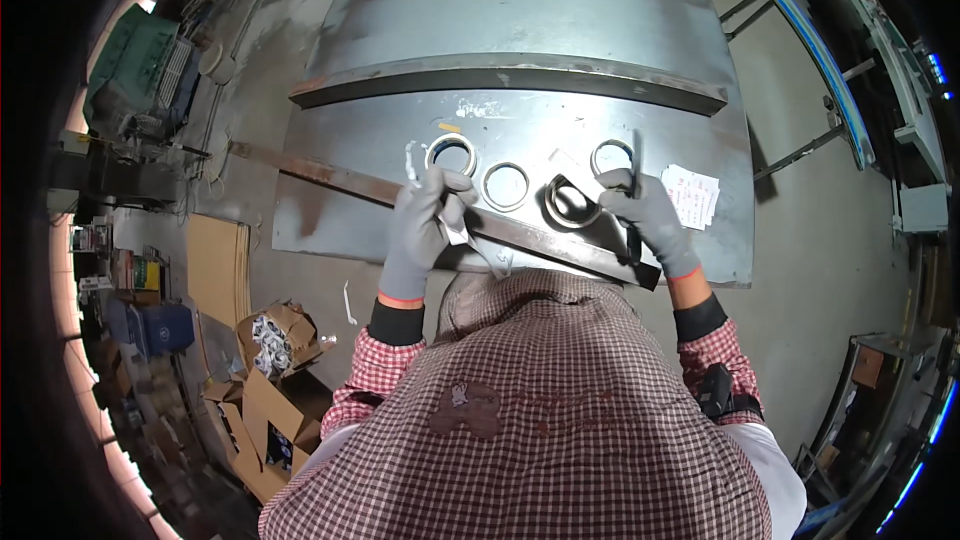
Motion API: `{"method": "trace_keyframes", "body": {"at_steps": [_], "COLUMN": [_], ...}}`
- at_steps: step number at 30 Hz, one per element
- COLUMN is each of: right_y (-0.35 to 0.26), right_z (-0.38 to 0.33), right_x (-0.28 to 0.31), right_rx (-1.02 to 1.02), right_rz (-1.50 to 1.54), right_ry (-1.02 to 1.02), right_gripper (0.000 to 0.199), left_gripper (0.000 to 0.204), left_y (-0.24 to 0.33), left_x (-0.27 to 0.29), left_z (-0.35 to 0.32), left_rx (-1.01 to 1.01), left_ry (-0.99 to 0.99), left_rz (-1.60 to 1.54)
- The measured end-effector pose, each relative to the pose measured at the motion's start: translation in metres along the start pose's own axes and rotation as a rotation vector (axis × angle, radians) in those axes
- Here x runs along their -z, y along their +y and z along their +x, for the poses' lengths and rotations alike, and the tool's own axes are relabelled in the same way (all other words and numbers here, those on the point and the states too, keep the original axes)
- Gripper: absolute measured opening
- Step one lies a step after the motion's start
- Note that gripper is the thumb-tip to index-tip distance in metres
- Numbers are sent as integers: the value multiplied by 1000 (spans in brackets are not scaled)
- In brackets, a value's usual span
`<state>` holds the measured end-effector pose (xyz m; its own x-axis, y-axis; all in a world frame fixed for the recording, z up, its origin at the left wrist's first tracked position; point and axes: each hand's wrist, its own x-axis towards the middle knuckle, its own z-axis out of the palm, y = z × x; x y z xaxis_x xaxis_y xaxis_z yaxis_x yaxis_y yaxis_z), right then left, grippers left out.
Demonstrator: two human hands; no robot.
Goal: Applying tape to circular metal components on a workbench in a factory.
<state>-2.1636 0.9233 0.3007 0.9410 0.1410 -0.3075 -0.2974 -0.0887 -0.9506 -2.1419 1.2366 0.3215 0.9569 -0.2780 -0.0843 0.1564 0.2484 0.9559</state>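
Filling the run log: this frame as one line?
left hand: gripping white strip | right hand: holding dark marker, touching round metal ring | surface: grey steel sheet, rusty flat bar

Both hands wore grey knit gloves with orange cuff edges, the left hand [425,230] and the right hand [650,220]. Black undersleeves showed beneath red-and-white checked shirt sleeves. A dark watch sat on the right wrist.

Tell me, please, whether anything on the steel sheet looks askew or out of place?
One thing: of the four metal rings, three lie flat, while the one at the right hand, the dark ring, looks tilted up. A rusty flat bar also lies slantwise across the grey steel sheet.
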Motion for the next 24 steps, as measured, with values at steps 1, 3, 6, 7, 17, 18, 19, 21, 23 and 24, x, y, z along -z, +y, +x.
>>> {"method": "trace_keyframes", "body": {"at_steps": [1,3,6,7,17,18,19,21,23,24], "right_y": [-7,-9,-22,-28,-17,-19,-21,-25,-25,-26], "right_z": [-5,-10,-21,-25,-33,-34,-35,-37,-36,-35], "right_x": [-1,-3,-27,-33,-53,-55,-57,-61,-62,-64], "right_rx": [43,-9,51,48,45,36,29,45,49,52], "right_rz": [113,290,448,516,549,536,521,528,515,493], "right_ry": [41,31,32,-5,39,47,54,60,48,50], "right_gripper": [27,28,29,28,33,33,32,28,26,25], "left_gripper": [37,48,54,55,37,36,35,34,34,34], "left_y": [-3,-13,-14,-15,-11,-14,-16,-12,-9,-9], "left_x": [-2,-19,-65,-72,-98,-98,-97,-97,-97,-96], "left_z": [3,10,16,17,17,15,15,14,14,14], "left_rx": [-29,136,18,26,279,255,228,230,206,195], "left_ry": [-48,-44,-153,-194,-253,-257,-260,-228,-207,-197], "left_rz": [112,56,255,281,117,58,-1,44,83,95]}}
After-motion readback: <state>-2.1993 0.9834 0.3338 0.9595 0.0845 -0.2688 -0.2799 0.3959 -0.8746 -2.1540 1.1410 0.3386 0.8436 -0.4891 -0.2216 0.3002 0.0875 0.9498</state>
